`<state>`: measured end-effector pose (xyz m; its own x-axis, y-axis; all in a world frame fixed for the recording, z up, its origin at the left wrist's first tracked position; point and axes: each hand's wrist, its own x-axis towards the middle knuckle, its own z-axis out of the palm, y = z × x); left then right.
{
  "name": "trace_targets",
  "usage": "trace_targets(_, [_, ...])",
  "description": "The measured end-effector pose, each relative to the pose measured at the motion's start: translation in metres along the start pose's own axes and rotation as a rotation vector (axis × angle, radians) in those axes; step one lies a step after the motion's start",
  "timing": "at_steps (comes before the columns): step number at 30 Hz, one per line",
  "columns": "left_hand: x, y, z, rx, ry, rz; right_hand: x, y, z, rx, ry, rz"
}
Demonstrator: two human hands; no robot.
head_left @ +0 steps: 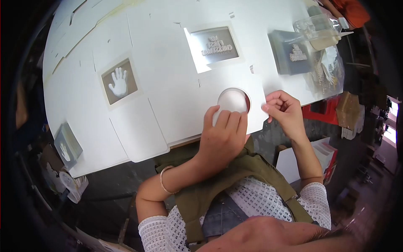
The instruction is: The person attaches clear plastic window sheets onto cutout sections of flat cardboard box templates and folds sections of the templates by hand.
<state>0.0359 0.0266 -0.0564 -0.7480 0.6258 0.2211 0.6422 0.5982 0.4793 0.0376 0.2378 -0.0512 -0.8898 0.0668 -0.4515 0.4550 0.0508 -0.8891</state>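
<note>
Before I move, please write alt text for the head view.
A person's left hand rests its fingers on a pale round piece in a white card; the right hand touches the card's right edge. Elsewhere on the white surface, gray panels show a white hand shape and lettering; a clear bottle lies right.

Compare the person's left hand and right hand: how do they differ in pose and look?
The left hand reaches over the lower part of the round shape; the right hand is at the white card's right edge, fingers curled. A bracelet circles the left forearm, while none shows on the right forearm. Both hands are ungloved.
</note>
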Motion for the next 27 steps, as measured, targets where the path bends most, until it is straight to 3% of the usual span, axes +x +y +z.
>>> trace_targets(7, [-0.005,0.001,0.012,0.154,-0.008,-0.004,0.0,0.004,0.005,-0.254,0.073,-0.046])
trace_targets(14, [-0.009,0.003,0.021,0.116,0.027,-0.02,0.002,0.0,0.01,-0.266,0.083,-0.124])
trace_targets(19, [-0.015,0.002,0.0,0.07,-0.038,-0.07,0.002,0.0,0.012,-0.458,0.115,-0.18])
trace_targets(21, [-0.022,-0.004,-0.027,-0.14,0.038,-0.134,0.005,-0.004,0.013,-0.466,0.092,-0.2])
trace_targets(24, [-0.065,-0.072,-0.081,0.131,0.254,-0.316,0.004,-0.009,0.01,-0.515,0.077,-0.245])
trace_targets(25, [-0.074,-0.088,-0.107,0.19,0.394,-0.602,0.004,-0.01,0.009,-0.503,0.067,-0.247])
trace_targets(27, [-0.115,-0.134,-0.138,0.408,0.529,-0.829,0.004,-0.009,0.011,-0.521,0.037,-0.261])
